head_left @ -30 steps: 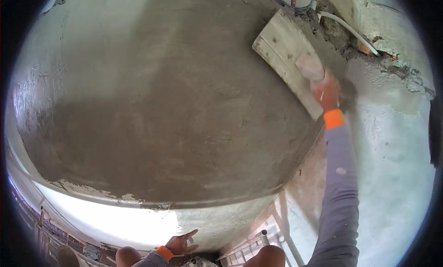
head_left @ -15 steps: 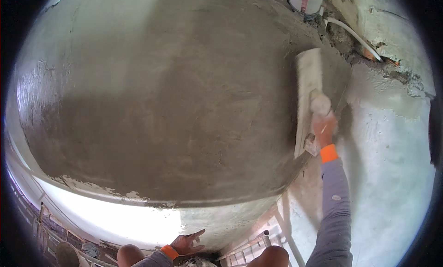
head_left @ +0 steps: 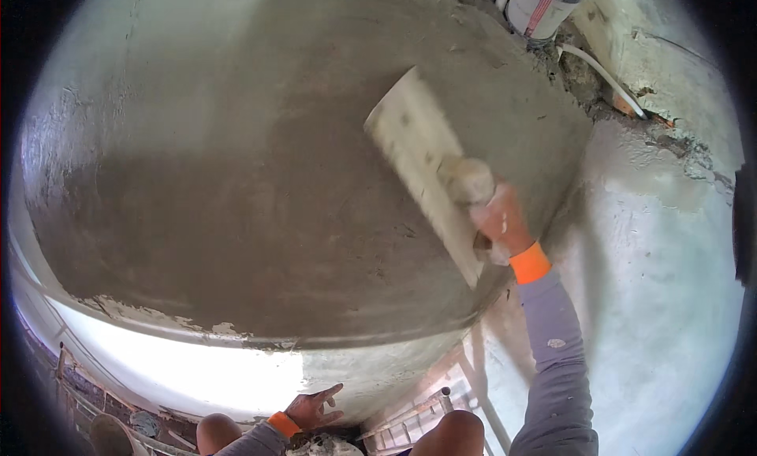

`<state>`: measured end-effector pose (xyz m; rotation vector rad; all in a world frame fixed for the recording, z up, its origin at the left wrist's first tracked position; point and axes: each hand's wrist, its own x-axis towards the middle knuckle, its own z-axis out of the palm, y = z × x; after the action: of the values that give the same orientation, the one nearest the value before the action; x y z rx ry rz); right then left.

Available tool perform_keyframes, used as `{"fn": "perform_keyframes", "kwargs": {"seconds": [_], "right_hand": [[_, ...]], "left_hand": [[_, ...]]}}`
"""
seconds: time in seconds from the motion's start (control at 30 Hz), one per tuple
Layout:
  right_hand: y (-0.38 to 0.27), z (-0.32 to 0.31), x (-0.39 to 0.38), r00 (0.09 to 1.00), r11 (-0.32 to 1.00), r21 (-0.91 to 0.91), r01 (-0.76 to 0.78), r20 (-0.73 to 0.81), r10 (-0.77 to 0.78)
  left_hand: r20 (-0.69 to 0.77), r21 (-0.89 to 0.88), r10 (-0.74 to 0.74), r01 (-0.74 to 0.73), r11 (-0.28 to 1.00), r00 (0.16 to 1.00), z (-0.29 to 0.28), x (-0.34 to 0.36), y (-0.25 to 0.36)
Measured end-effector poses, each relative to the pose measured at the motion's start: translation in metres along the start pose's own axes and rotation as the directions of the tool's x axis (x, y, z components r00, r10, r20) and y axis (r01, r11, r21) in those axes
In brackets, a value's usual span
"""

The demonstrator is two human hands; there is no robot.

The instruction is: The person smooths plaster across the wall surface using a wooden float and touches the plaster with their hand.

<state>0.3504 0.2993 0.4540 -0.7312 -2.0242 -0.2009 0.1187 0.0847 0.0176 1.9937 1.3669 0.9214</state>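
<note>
My right hand [head_left: 505,218] is closed round the handle of a long, pale plastering float [head_left: 416,158]. Its broad blade lies against or very close to the wet grey plaster [head_left: 236,212] of the wall, tilted with its upper end to the left. The float and hand are slightly blurred. Low in the middle, my left hand [head_left: 313,407] holds nothing; its fingers are apart, pointing right, in front of the wall's pale lower part. Both my sleeves end in orange cuffs.
At the upper right, a white pipe [head_left: 530,13] and a thin white conduit [head_left: 603,78] come out of broken masonry. A pale side wall [head_left: 662,251] meets the plaster at the right corner. Below are metal scaffold rails [head_left: 410,415], my knees and a round container [head_left: 110,434] at lower left.
My right hand has swept the float leftward across the plaster from beside the right corner, and its blade has turned from nearly upright to slanting. My left hand has barely moved.
</note>
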Motion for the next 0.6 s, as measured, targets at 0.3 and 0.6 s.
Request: {"fn": "perform_keyframes", "kwargs": {"seconds": [0.3, 0.6], "right_hand": [[0.034, -0.027, 0.060, 0.941, 0.921, -0.380, -0.081, -0.335, -0.056], [0.026, 0.043, -0.012, 0.997, 0.938, -0.346, -0.013, -0.077, -0.015]], "left_hand": [[-0.024, 0.040, -0.012, 0.013, 0.999, 1.000, -0.015, 0.006, 0.004], [-0.035, 0.049, 0.007, -0.005, 0.999, 0.999, -0.007, 0.001, 0.004]]}}
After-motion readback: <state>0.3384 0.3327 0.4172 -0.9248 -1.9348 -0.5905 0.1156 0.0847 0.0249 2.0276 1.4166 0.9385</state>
